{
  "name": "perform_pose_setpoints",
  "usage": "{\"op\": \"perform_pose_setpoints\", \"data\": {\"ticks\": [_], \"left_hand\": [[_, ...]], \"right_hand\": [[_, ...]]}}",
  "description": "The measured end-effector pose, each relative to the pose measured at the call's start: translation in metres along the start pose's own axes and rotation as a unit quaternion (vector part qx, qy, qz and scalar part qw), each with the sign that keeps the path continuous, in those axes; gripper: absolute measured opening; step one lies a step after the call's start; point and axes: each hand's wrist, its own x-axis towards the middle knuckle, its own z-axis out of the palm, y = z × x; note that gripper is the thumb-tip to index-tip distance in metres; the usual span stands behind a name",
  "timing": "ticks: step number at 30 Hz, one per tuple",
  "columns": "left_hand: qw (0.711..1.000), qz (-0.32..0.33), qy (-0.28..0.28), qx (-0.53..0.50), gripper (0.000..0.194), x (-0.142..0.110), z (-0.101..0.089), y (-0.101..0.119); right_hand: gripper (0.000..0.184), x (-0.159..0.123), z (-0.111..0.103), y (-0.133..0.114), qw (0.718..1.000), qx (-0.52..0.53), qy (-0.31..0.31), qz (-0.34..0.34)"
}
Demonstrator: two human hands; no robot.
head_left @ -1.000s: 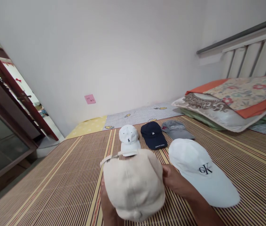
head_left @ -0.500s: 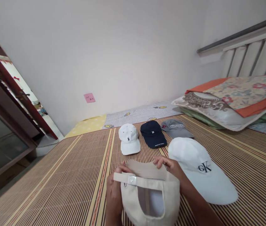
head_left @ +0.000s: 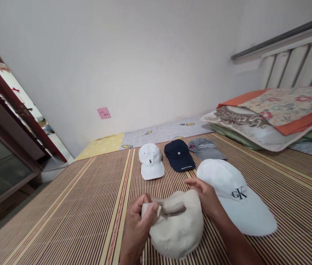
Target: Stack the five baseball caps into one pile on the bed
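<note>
Between the two hands, over the striped mat (head_left: pixel 70 209), the beige cap (head_left: pixel 179 235) is pinched at its left edge by the left hand (head_left: pixel 136 228), while the right hand (head_left: pixel 208 198) is placed beside its far right side, its grip being hidden.

A home bedroom, shown by stacked pillows (head_left: pixel 251 129) beside a slatted headboard (head_left: pixel 299 66).
</note>
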Motion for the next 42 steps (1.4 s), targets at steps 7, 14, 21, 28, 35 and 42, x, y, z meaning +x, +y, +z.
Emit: {"op": "perform_pose_setpoints", "data": {"ticks": [7,14,21,28,35,42], "left_hand": [[0.998,0.012,0.056,0.039,0.047,0.0,0.013,0.007],[0.986,0.056,0.105,0.119,0.046,-0.003,0.034,0.023],[0.994,0.027,0.095,-0.043,0.045,-0.003,0.036,0.015],[0.975,-0.034,0.092,-0.198,0.045,-0.005,0.034,0.008],[0.919,-0.084,0.195,-0.332,0.033,-0.007,0.027,0.011],[0.813,-0.149,0.269,-0.494,0.026,-0.002,0.011,0.016]], "right_hand": [[0.029,-0.038,0.004,-0.094,0.984,-0.045,-0.128,-0.117],[0.032,-0.07,0.03,-0.121,0.951,-0.174,-0.149,-0.207],[0.04,-0.058,0.02,-0.115,0.974,-0.099,-0.144,-0.148],[0.032,-0.056,0.0,-0.117,0.97,-0.027,-0.229,-0.077],[0.026,-0.045,-0.004,-0.103,0.964,-0.094,-0.243,-0.058],[0.047,-0.044,-0.01,-0.097,0.969,-0.018,-0.246,-0.013]]}}
